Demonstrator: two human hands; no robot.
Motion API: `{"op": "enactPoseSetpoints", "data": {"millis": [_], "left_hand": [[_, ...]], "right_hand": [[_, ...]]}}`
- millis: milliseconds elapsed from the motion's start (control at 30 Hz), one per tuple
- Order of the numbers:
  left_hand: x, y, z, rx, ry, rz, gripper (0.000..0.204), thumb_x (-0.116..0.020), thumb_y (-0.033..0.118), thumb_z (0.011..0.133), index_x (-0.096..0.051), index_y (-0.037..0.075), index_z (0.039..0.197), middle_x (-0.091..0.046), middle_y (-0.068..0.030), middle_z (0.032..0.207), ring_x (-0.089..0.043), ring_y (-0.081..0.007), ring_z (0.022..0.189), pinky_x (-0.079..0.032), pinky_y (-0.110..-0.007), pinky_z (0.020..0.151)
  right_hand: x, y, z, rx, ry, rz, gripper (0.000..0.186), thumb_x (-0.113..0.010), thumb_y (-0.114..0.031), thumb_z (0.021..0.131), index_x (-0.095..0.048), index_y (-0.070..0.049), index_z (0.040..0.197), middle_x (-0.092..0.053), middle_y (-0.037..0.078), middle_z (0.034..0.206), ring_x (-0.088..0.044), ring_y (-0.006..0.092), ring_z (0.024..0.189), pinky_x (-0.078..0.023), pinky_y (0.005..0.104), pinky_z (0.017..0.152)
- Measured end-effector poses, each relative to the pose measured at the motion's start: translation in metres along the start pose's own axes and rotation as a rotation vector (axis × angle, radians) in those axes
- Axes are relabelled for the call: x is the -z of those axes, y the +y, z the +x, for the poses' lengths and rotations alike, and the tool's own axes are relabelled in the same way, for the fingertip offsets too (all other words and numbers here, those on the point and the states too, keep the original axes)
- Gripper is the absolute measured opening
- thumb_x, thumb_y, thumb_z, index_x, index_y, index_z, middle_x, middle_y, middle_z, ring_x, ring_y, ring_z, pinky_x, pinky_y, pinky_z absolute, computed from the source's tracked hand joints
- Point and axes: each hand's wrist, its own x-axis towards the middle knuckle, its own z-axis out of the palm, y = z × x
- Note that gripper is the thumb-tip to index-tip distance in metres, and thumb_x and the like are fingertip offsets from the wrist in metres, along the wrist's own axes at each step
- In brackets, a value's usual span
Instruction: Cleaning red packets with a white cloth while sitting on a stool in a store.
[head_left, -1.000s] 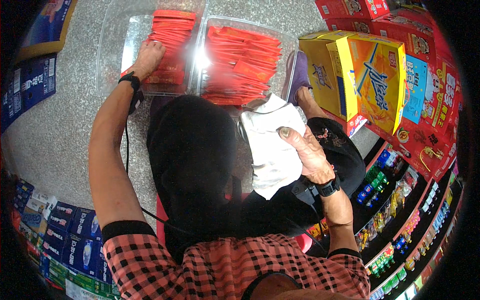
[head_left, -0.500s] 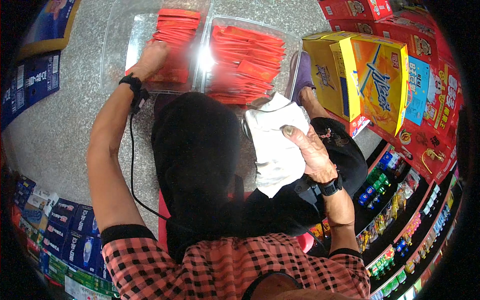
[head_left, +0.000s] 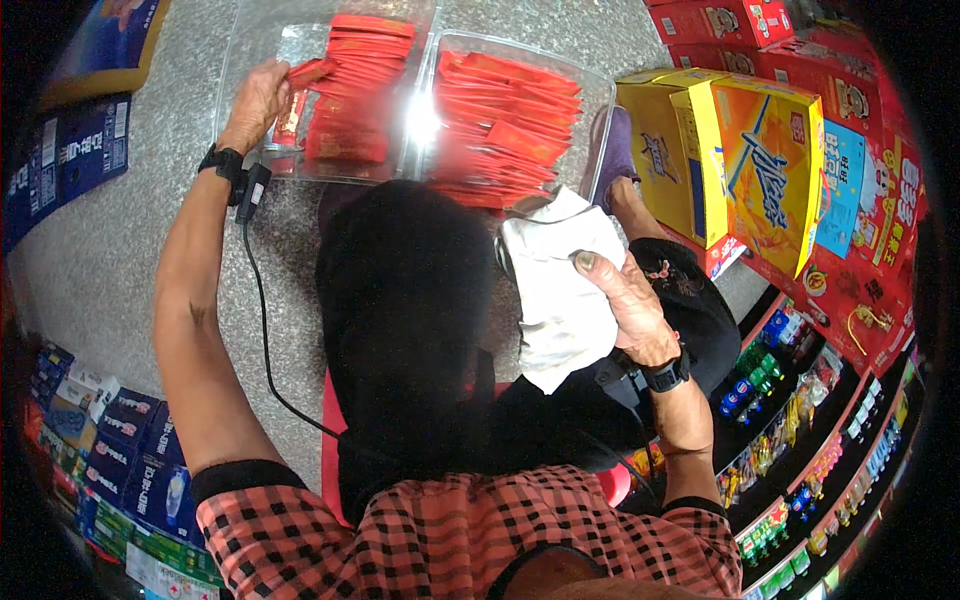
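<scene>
At the upper left my left hand [head_left: 258,100] pinches a red packet [head_left: 312,73] inside the left clear plastic container [head_left: 232,70], beside a row of flat red packets [head_left: 367,45]. A second clear container [head_left: 603,100] to the right is packed with similar red packets [head_left: 508,95], partly hidden by glare. My right hand [head_left: 625,305] grips a white crumpled cloth [head_left: 555,285] over my right leg, thumb on top, fingers mostly hidden beneath it.
Yellow cartons [head_left: 760,170] and red boxes [head_left: 870,280] stack at the right, above shelves of packaged goods [head_left: 760,370]. Blue cartons [head_left: 70,165] line the left. A black cable [head_left: 270,350] runs from my left wrist across the speckled floor [head_left: 175,120]. My purple-shod foot is beside the right container.
My left hand has moved left and upward out from the row of red packets, now with a packet in its fingers, uncovering more of the container. My right hand still holds the cloth.
</scene>
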Motion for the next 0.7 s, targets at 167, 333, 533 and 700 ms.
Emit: {"op": "enactPoseSetpoints", "data": {"millis": [167,333,533,700], "left_hand": [[-0.025,-0.025,-0.004,0.090,0.000,0.135,0.010,-0.052,0.009,0.078,-0.053,0.001,0.084,-0.053,-0.0208,0.082,-0.053,-0.0411,0.082,-0.045,-0.047,0.073],[-0.038,-0.015,-0.003,0.175,0.052,0.080,0.011,-0.052,0.011,0.078,-0.055,0.001,0.083,-0.056,-0.0212,0.083,-0.055,-0.0411,0.082,-0.046,-0.047,0.069],[-0.076,-0.031,0.008,0.595,0.037,-0.263,0.014,-0.057,0.015,0.073,-0.059,0.002,0.076,-0.061,-0.0202,0.077,-0.061,-0.0342,0.078,-0.045,-0.046,0.066],[-0.128,-0.071,0.002,1.078,-0.050,-0.851,0.015,-0.057,0.017,0.070,-0.058,0.005,0.061,-0.058,-0.0135,0.057,-0.056,-0.0224,0.050,-0.042,-0.036,0.049]], "right_hand": [[0.001,0.002,0.002,0.008,0.000,-0.022,0.033,-0.068,-0.022,0.080,-0.059,-0.002,0.105,-0.064,0.005,0.095,-0.061,0.0121,0.084,-0.049,0.0265,0.076],[0.001,0.002,0.001,0.005,-0.013,-0.005,0.033,-0.068,-0.022,0.080,-0.060,-0.002,0.105,-0.064,0.005,0.095,-0.061,0.0117,0.084,-0.049,0.0264,0.076],[0.004,0.001,-0.002,0.017,0.018,-0.020,0.032,-0.068,-0.022,0.080,-0.060,-0.002,0.104,-0.064,0.005,0.095,-0.061,0.0114,0.084,-0.049,0.0263,0.076],[0.009,0.003,0.000,0.010,0.011,-0.033,0.032,-0.068,-0.022,0.080,-0.060,-0.002,0.104,-0.064,0.005,0.095,-0.061,0.0115,0.084,-0.049,0.0263,0.077]]}}
